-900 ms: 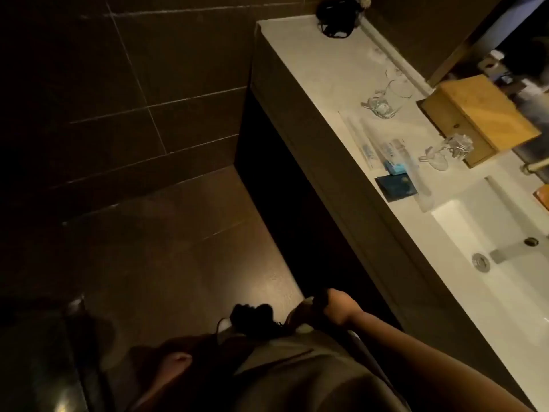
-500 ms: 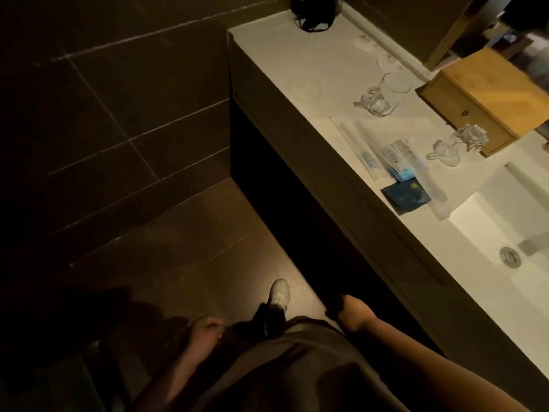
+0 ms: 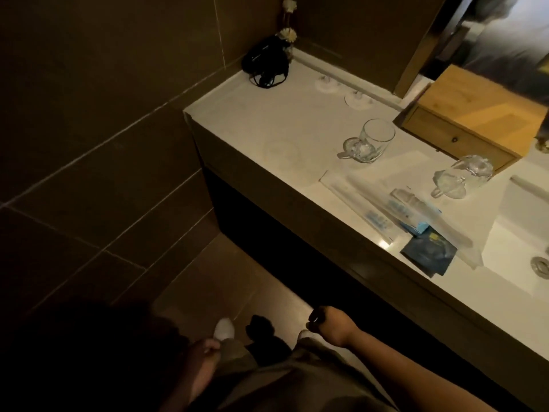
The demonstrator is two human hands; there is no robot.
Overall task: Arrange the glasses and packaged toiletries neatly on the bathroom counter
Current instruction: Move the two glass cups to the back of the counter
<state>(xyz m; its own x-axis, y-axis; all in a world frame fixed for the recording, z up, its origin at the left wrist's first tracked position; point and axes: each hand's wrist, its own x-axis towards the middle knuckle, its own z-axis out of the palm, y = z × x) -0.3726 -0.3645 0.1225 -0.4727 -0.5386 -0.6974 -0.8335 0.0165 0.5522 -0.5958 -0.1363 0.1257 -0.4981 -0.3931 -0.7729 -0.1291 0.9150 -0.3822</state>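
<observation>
Glasses are sitting on the pale desk point(image 3: 267, 120) in the right half of the frame: one glass point(image 3: 375, 141) is standing at centre right, leaning a little, with a clear lid or coaster point(image 3: 353, 148) touching its lower left side, and a second glass point(image 3: 469, 171) is lying tilted further right, just in front of a wooden drawer box point(image 3: 463, 120), with another clear piece point(image 3: 445, 185) touching it. Long clear-wrapped toiletry packets point(image 3: 371, 203) are lying side by side below the glasses, running diagonally toward the lower right, and a dark blue sachet point(image 3: 424, 254) is resting at their lower end near the desk's front edge, with a small light blue packet point(image 3: 416, 227) just above it. A white sink point(image 3: 511, 257) is showing at the right edge of the frame, its drain point(image 3: 541, 264) partly visible. A black bundle with cords point(image 3: 266, 63) is sitting in the far corner of the desk at upper centre, beside small pale flowers point(image 3: 288, 34). The right hand point(image 3: 329, 328) is hanging at lower centre, well below the desk's edge, its grip curled into a loose fist around nothing visible. The left hand point(image 3: 205, 352) is hanging at the lower left in deep shadow, and I cannot tell whether its grip is spread or curled. A white shoe point(image 3: 224, 328) is showing on the dark tiled floor point(image 3: 178, 278) between the hands.
</observation>
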